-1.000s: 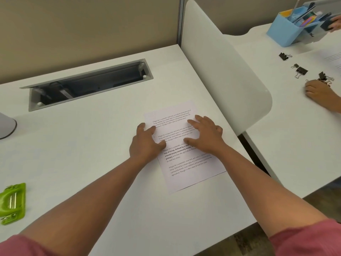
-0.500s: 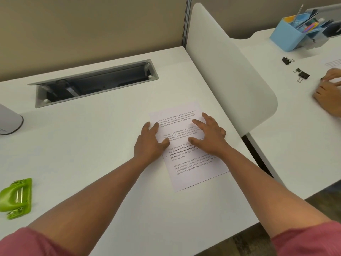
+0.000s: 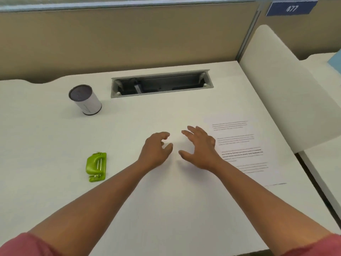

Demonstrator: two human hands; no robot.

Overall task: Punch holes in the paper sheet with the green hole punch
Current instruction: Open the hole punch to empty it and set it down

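A: Green hole punch [image 3: 96, 167] sits at lower left of centre on the white desk [image 3: 55, 135]. Which way does it run?

B: Long axis runs roughly top to bottom of the frame, tipped slightly. Two pale metal strips lie along that axis on its top. Small metal fittings show at both its upper and lower ends; too blurred to say which end takes the paper.

A: Paper sheet [image 3: 245, 154]?

B: Right of centre, flat on the desk, long axis running from upper left to lower right. Printed text in four or so blocks, smeared, unreadable. Its left edge is hard to separate from the white desktop; only the lower right edge shows as a dark line.

A: Hands?

B: Left hand [image 3: 156, 151] at centre frame, fingers loosely curled, holding nothing. Right hand [image 3: 200, 147] just beside it, fingers spread and relaxed, holding nothing, its outer side over the paper's left margin. Cannot tell whether either touches the surface. Both are well apart from the punch.

A: Anything else?

B: White cylinder with a dark top [image 3: 84, 99] at upper left, standing. Open grey cable tray [image 3: 161, 83] recessed at upper centre, contents dark and unclear. White curved divider [image 3: 276, 85] at right, cut by the frame edge. Blue sign [image 3: 291, 8] top right, number blurred. Red sleeves [image 3: 24, 245] cropped at the bottom corners.
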